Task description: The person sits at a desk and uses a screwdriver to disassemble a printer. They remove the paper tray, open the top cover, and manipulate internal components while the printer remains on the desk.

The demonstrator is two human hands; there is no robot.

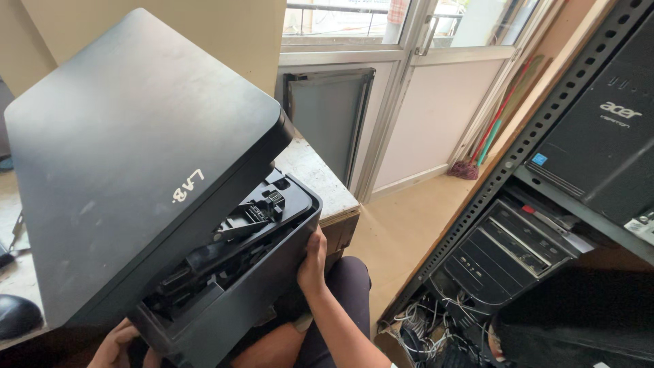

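Head view: printer (225, 286) tilted, lid (129, 157) up-left.

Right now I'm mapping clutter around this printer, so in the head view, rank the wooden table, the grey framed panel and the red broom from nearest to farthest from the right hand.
From the right hand, which grips the printer by its side:
1. Wooden table, just above and behind the hand.
2. Grey framed panel, leaning on the wall behind the table.
3. Red broom, far off to the right, by the door frame.

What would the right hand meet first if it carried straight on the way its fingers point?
The right hand already grips the black printer's side, fingers pointing up; further on it would probably meet the raised lid.
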